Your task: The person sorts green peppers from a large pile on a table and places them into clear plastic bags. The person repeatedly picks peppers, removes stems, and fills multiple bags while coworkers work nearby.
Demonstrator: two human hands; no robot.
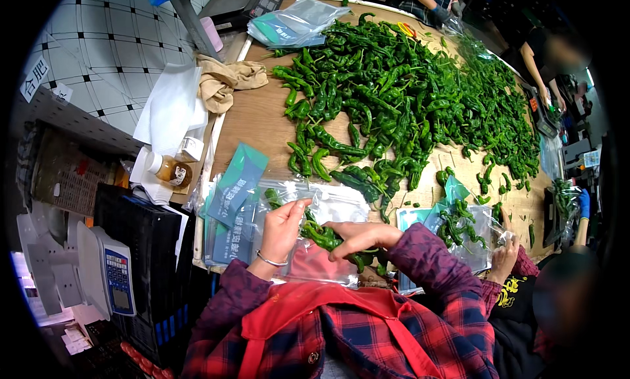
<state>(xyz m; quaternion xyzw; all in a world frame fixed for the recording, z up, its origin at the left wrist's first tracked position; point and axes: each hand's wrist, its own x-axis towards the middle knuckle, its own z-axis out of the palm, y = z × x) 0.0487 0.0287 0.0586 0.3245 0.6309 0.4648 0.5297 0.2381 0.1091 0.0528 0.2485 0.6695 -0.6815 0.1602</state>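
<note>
My right hand (362, 237) is closed around several green peppers (320, 235) above a clear plastic bag (322, 266) at the table's near edge. Just left of it, my left hand (283, 229) is raised with its thumb and fingertips together, a bracelet on its wrist; whether it pinches a pepper stem or the bag's film is unclear. Printed plastic bags (231, 194) lie in a stack to the left of my hands. Beyond them a large heap of green peppers (393, 93) spreads over the wooden table (241, 123).
At right a co-worker's hand (503, 261) is by a clear bag with peppers (460, 226). More people stand around the far and right edges. Left are a beige cloth (221, 83), a jar (172, 172) and a scale (115, 275). Yellow-handled scissors (406, 29) lie by the heap.
</note>
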